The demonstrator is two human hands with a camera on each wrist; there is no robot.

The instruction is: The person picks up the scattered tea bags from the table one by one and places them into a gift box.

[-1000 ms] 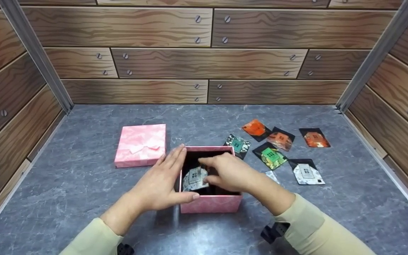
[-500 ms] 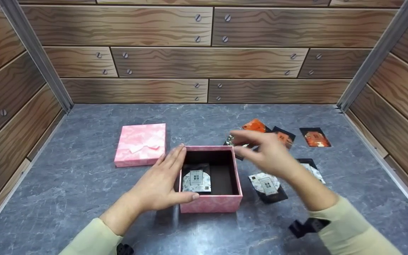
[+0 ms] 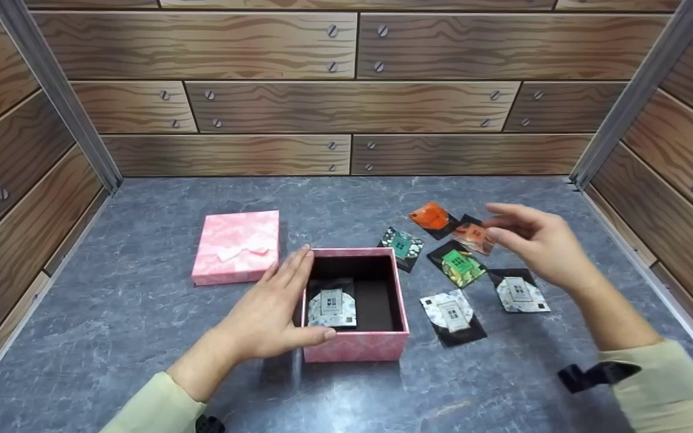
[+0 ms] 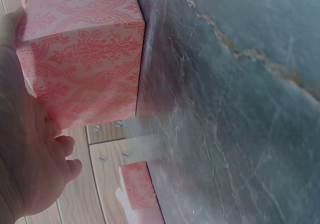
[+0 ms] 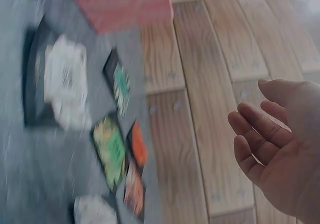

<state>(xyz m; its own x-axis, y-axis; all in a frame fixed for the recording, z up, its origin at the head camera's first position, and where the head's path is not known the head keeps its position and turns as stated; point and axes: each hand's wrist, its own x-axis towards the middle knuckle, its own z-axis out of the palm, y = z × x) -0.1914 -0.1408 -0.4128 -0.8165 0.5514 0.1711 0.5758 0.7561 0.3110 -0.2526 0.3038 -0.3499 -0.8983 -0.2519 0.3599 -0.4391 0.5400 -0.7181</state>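
My left hand (image 3: 268,313) lies along the left side of an uncovered pink patterned gift box (image 3: 355,349), fingers straight and thumb over the front rim. Inside the box, a white-and-black sachet (image 3: 332,304) lies flat on the left of the dark bottom. In the head view, my right hand (image 3: 542,246) hovers at the right with nothing in it, fingers loosely bent. Below its fingertips lies a copper-coloured sachet (image 3: 473,235); a white sachet (image 3: 519,293) is below the palm. The right wrist view shows the same hand (image 5: 275,139) empty, fingers apart.
The pink lid (image 3: 238,246) with a bow lies left of the box. Between box and right hand are an orange sachet (image 3: 431,216), a teal one (image 3: 402,246), a green one (image 3: 458,263) and another white one (image 3: 455,316). Plank-patterned walls (image 3: 346,108) surround the grey marbled table (image 3: 160,337).
My right hand has come out of the box, leaving the white-and-black sachet inside, and has swung right over the loose sachets, now covering the far-right one. My left hand has stayed at the box.
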